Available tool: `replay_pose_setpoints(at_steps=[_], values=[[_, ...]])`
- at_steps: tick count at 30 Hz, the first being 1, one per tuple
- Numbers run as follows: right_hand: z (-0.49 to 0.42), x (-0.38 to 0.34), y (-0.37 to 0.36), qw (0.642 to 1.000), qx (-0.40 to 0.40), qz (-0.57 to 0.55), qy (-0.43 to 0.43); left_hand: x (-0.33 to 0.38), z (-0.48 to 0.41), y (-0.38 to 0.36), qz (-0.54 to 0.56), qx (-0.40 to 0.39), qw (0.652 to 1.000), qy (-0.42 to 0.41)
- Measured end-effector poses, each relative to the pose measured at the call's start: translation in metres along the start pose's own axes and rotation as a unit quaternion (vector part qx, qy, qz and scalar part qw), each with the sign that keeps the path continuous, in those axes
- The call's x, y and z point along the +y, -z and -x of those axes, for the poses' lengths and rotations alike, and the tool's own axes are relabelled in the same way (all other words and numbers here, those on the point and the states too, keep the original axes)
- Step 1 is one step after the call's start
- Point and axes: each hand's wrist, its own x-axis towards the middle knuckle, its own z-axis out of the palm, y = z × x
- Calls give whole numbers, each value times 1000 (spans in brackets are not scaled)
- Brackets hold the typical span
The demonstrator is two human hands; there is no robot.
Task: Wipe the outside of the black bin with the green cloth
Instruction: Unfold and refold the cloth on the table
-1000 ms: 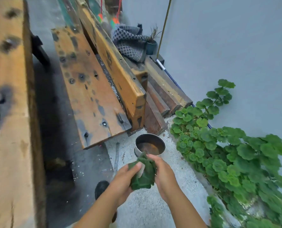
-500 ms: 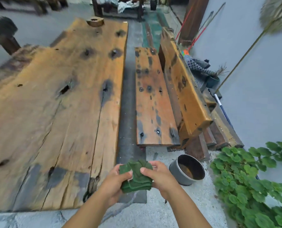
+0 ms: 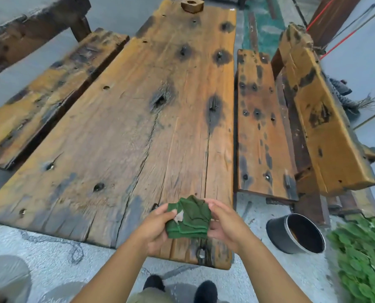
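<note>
Head view: both hands meet over the near end of a big weathered plank surface [image 3: 138, 132]. The left hand [image 3: 154, 229] pinches the left edge of the green cloth [image 3: 190, 217], thumb on top, fingers curled under. The right hand [image 3: 225, 225] closes on the cloth's right edge in the same way. The cloth is bunched into a thick folded pad, with a pale patch showing near the left thumb. It is held in the air, not laid on the wood.

The black bin [image 3: 296, 234] stands on the pale floor [image 3: 51, 254] to the right, well apart from the cloth and beside a clump of green leaves [image 3: 366, 259]. It leans or lies tipped so its open mouth faces the camera.

The step in hand looks like readying the cloth, so none of the wiping seems begun. To do it well, I would keep the pad flat with a clean face outward, settle it in one hand, and free the other to steady the bin's rim while the cloth runs around the wall.

Most of the bin's outer wall is turned away, so any dirt there cannot be judged. The brown inside is unclear. The cloth's underside is hidden by the fingers, and the frame edges are blurred.
</note>
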Motion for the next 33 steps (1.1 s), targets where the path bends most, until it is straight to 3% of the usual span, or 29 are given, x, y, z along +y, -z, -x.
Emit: replay_pose_setpoints(at_steps=[5, 10, 19, 23, 26, 30, 33], values=[[-30, 2, 1, 998, -61, 17, -7, 11, -12, 10, -34, 29, 999, -16], [-65, 24, 19, 993, -105, 33, -31, 0, -31, 8, -121, 122, 984, -41], [-103, 78, 41, 994, 78, 37, -61, -40, -102, 10, -288, 146, 946, -41], [-119, 95, 31, 978, 143, 128, -86, -46, -122, 23, -411, 162, 896, -43], [-126, 95, 19, 966, 182, 134, -123, -49, -128, 39, -480, 183, 857, -38], [-126, 85, 10, 965, 178, 95, -165, -50, -126, 49, -388, 206, 897, 43], [-128, 79, 7, 959, 167, 80, -215, -44, -129, 51, -367, 213, 902, 84]])
